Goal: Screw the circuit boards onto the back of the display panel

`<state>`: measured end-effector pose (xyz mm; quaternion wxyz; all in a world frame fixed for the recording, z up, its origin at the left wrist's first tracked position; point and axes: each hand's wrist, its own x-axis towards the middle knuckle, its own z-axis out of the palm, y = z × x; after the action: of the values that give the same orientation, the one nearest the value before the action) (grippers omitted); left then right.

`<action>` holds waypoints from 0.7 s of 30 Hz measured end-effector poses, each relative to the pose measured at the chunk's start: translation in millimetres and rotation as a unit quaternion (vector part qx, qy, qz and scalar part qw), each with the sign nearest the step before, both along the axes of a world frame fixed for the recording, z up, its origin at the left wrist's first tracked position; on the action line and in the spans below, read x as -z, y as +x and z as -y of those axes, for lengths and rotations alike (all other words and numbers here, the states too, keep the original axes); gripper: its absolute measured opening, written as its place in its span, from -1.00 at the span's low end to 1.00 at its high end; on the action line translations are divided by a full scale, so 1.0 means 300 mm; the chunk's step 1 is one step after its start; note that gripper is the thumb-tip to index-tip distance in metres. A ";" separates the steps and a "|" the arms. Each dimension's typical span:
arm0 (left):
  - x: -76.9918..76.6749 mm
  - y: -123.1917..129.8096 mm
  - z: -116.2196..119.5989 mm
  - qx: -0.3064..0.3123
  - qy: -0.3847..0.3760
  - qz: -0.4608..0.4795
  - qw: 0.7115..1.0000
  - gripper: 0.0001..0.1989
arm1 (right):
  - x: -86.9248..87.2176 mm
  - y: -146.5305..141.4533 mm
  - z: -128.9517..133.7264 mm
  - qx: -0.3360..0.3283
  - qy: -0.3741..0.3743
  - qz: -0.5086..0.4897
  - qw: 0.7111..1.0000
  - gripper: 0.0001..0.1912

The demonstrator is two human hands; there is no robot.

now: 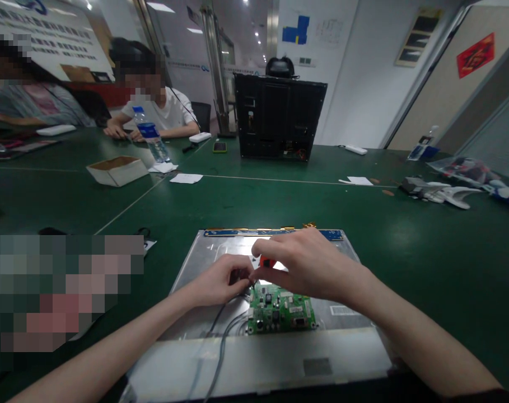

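Note:
A metal display panel lies flat in front of me, with a green circuit board on it and a blue strip along its far edge. My right hand is closed round a red and black tool above the board's far left corner; the tool's tip is hidden. Touching that same corner, the fingers of my left hand are pinched together. Whatever lies between them is too small to name. Grey cables run from the board's left side towards me over the panel.
Beyond the panel on the green table stand a black monitor, an open box and a water bottle. A grey clamp-like tool lies at the right. Two people sit at the far left.

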<state>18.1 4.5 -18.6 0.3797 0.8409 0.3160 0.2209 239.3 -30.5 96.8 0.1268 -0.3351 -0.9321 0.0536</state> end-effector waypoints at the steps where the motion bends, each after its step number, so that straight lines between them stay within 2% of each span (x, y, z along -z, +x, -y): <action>1: 0.001 -0.001 0.000 0.000 -0.001 0.000 1.000 -0.88 | 0.000 0.000 0.000 0.001 0.004 -0.004 1.000 -0.88; 7: 0.004 -0.013 0.003 0.008 -0.016 -0.009 1.000 -0.88 | -0.004 0.010 -0.003 -0.027 -0.017 -0.026 0.999 -0.79; 14: -0.009 -0.018 0.014 0.015 -0.006 -0.014 1.000 -0.91 | 0.012 -0.004 -0.004 0.026 0.015 -0.013 0.999 -0.83; 18: 0.002 -0.018 0.011 0.030 -0.035 0.001 0.999 -0.92 | 0.015 -0.011 0.006 0.005 0.024 -0.024 0.999 -0.80; 21: 0.012 -0.017 0.006 0.023 -0.017 0.000 1.000 -0.95 | 0.012 -0.024 0.009 -0.001 0.027 -0.029 0.999 -0.83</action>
<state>12.9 2.7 -22.0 0.3990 0.8414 0.3000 0.2071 232.1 -33.3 93.3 0.1626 -0.3286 -0.9296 0.0377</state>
